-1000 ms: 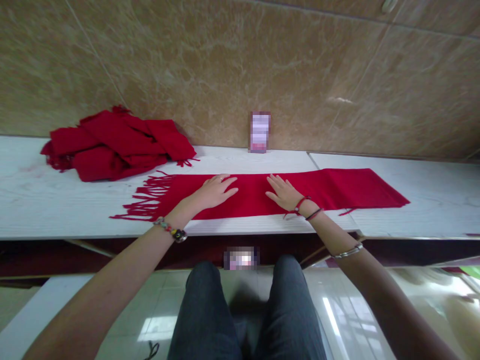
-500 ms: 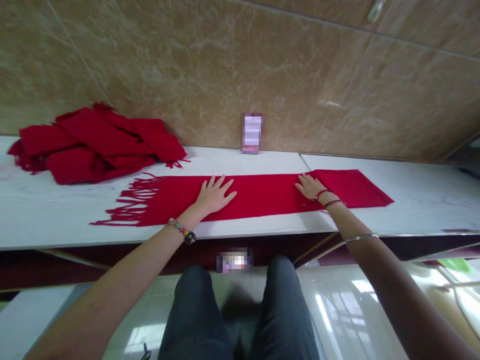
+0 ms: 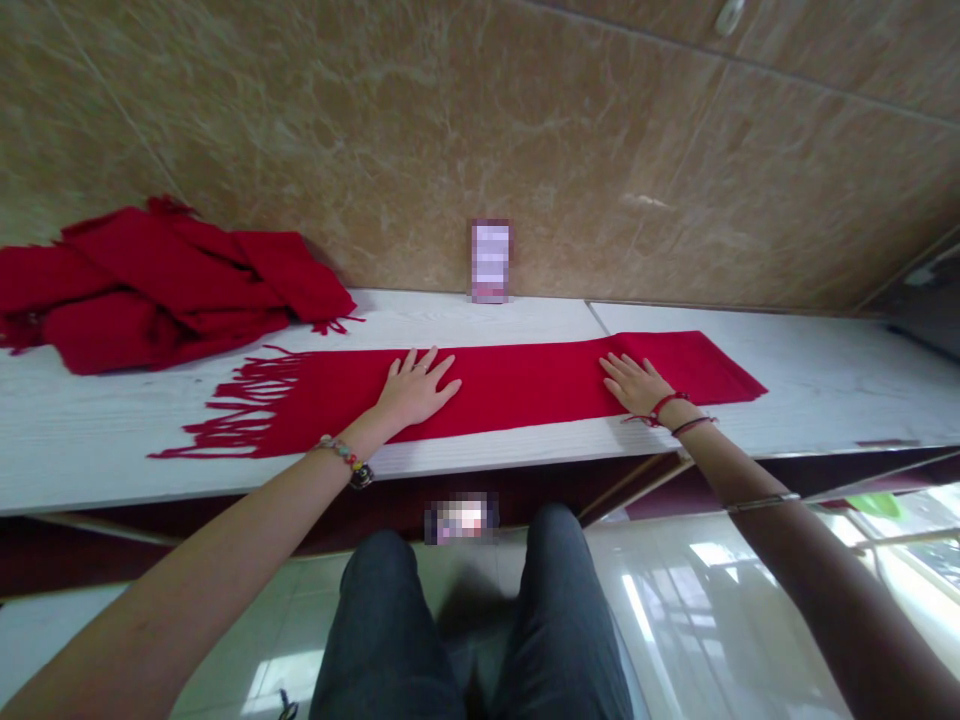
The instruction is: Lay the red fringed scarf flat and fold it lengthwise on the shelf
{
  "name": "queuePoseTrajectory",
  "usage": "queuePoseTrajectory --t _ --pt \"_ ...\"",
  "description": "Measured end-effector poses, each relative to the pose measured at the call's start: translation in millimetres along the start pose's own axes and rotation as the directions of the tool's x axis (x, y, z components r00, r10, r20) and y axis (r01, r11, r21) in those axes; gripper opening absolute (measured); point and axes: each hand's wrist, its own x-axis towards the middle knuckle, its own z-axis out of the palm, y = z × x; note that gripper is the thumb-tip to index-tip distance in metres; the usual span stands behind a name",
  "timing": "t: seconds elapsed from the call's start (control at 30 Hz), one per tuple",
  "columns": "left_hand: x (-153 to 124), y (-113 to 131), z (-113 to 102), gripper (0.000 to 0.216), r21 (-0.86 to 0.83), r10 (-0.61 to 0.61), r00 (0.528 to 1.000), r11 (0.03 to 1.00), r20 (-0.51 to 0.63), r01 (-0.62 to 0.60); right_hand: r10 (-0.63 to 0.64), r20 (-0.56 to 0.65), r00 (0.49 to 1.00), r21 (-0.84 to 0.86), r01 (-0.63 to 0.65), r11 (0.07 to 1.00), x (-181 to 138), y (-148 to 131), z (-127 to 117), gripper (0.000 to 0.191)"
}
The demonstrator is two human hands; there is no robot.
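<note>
A red scarf (image 3: 517,385) lies flat and lengthwise along the white table, its fringe spread at the left end and a folded edge at the right. My left hand (image 3: 417,392) rests palm down on it near the fringed end, fingers spread. Toward the folded end, my right hand (image 3: 636,386) also lies flat on the cloth with its fingers stretched out. Neither hand grips anything. Beaded and cord bracelets circle my wrists.
A crumpled heap of red scarf cloth (image 3: 180,285) lies at the back left against the brown marbled wall (image 3: 375,140). A blurred upright rectangle (image 3: 491,262) stands at the back of the white table (image 3: 847,390). My knees are below the front edge.
My right hand has shifted slightly right along the scarf, its forearm swinging outward. My left hand stays on the cloth near the fringe. The whole view has moved a little.
</note>
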Motion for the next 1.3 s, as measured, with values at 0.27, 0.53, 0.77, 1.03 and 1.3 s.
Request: queuePoseTrajectory --t 0.27,0.53,0.77,1.03,1.3 --pt "1 0 1 0.065 -0.005 -0.003 1.0 1.0 -0.001 0.003 0.292 0.09 0.952 0.031 -0.296 0.955 -10 52 -6 0.054" --pt "0 0 1 0.063 0.021 -0.01 1.0 1.0 -0.005 0.01 0.078 0.013 0.997 0.13 -0.079 0.988 35 30 -11 0.056" --pt "1 -5 0 0.063 0.03 0.01 1.0 0.999 0.016 -0.011 0.12 0.034 0.992 0.149 -0.123 0.981 34 62 11 0.054" --pt "1 -3 -9 0.061 0.063 -0.024 0.997 0.998 0.075 0.019 0.339 0.091 0.936 0.097 -0.347 0.933 17 118 8 0.053" --pt "15 57 -29 0.067 0.023 0.069 0.996 0.997 0.057 -0.071 -0.05 0.04 0.998 0.197 0.041 0.98 16 52 -4 0.055"
